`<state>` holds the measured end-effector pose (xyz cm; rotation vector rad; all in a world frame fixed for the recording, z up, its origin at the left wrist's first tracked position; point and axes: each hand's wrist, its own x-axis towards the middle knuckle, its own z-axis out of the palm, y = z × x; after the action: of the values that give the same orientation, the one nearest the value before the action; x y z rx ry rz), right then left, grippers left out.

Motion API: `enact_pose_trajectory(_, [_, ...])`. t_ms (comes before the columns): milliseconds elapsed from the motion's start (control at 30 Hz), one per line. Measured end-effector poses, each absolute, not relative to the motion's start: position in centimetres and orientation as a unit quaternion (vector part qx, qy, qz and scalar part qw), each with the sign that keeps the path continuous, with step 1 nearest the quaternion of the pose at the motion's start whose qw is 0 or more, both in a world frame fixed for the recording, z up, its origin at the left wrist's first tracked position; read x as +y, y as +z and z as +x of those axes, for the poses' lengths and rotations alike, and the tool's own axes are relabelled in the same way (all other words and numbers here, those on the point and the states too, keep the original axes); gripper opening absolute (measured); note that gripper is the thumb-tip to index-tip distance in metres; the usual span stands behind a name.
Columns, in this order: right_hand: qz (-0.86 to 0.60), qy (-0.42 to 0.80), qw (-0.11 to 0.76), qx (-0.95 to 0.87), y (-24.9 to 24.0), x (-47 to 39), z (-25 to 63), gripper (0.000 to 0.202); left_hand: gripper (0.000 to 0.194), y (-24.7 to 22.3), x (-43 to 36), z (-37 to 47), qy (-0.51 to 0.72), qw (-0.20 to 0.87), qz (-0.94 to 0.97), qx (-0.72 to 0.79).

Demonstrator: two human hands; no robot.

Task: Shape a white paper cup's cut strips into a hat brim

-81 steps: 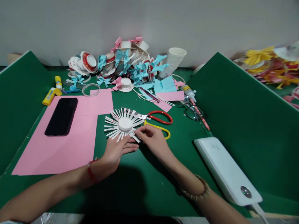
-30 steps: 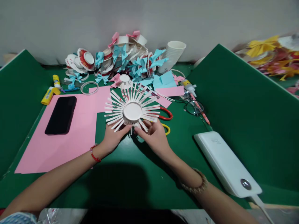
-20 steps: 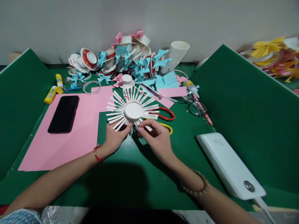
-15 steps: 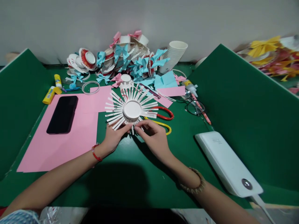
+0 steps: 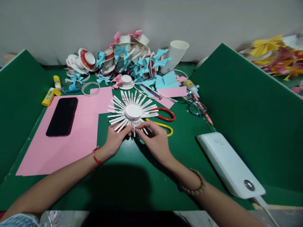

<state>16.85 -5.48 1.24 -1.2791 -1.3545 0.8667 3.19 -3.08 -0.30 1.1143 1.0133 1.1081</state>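
A white paper cup, cut into strips that fan out around its round base, is held at the middle of the table. My left hand grips its near left edge, thumb on a strip. With fingers pinched at the near strips, my right hand holds the cup from the right. Just beyond my right hand lie scissors with a red handle loop and a yellow one; their blades are hidden under the cut cup.
Pink paper and a black phone lie left. Finished cup pieces with bows are heaped behind, beside stacked cups. Glasses and a white power bank are right, between green dividers.
The cut cup has tilted slightly, its far strips now lower in view. Both hands keep their hold on it with little movement. The whole view has shifted slightly.
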Motion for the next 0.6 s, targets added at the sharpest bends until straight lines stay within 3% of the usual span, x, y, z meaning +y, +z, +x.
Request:
enact_pose_trajectory(267, [-0.527, 0.334, 0.508, -0.594, 1.0, -5.4, 16.8, 0.004, 0.025, 0.8, -3.2, 3.4, 0.479, 0.522, 0.533, 0.463])
enact_pose_trajectory(433, [-0.502, 0.182, 0.461, -0.709, 0.6, -5.5, 17.0, 0.014, 0.025, 0.1, -3.0, 3.5, 0.499, 0.554, 0.468, 0.475])
enact_pose_trajectory(600, [-0.533, 0.010, 0.417, -0.736, 0.7, -6.1, 16.7, 0.012, 0.019, -0.3, -3.1, 3.6, 0.522, 0.565, 0.440, 0.464])
